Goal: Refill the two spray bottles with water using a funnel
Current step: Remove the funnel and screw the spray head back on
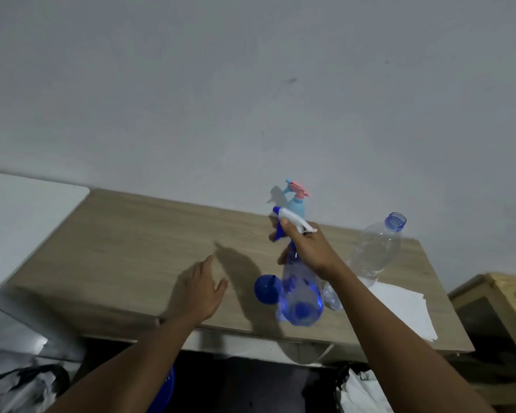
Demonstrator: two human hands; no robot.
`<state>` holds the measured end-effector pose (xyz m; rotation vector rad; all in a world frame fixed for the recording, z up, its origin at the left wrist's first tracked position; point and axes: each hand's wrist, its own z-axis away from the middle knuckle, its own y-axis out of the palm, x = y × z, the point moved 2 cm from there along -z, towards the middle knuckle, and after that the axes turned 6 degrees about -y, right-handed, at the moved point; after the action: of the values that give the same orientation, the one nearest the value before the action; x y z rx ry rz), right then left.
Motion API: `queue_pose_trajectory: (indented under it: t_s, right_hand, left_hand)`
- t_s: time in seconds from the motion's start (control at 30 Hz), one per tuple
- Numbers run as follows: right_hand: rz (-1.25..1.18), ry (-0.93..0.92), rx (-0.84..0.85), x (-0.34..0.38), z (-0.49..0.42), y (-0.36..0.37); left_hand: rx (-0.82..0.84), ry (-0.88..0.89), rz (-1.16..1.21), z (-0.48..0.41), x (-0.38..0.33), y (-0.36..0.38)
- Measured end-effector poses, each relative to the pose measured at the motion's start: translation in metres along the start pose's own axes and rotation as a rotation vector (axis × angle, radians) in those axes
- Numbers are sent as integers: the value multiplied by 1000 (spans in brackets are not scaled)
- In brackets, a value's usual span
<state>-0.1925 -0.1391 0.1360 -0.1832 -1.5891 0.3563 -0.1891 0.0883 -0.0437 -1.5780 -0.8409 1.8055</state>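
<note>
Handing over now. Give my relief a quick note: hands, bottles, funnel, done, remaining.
Right hand grips the clear blue spray bottle with white trigger by its neck, apparently lifted off the wooden table. Left hand open, empty. Blue plastic funnel lies beside that bottle; light blue spray bottle with pink trigger stands behind; uncapped clear plastic water bottle to the right. Both spray heads on. Remaining: unscrew, funnel, fill both.
</note>
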Motion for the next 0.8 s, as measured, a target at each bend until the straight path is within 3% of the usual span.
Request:
queue_pose_trajectory:
  t_s: [0.1, 0.33, 0.6, 0.8]
  right_hand:
    - [162, 143, 146, -34, 11, 13]
    - [167, 309, 161, -73, 10, 35]
    - [520, 338, 56, -113, -6, 21]
    - [210, 322, -196, -82, -11, 5]
  left_hand:
    - [161, -223, -266, 4, 49, 11]
    - [356, -221, -366, 6, 72, 21]
    - [343, -228, -360, 3, 72, 23]
    - [162, -128, -353, -7, 74, 24]
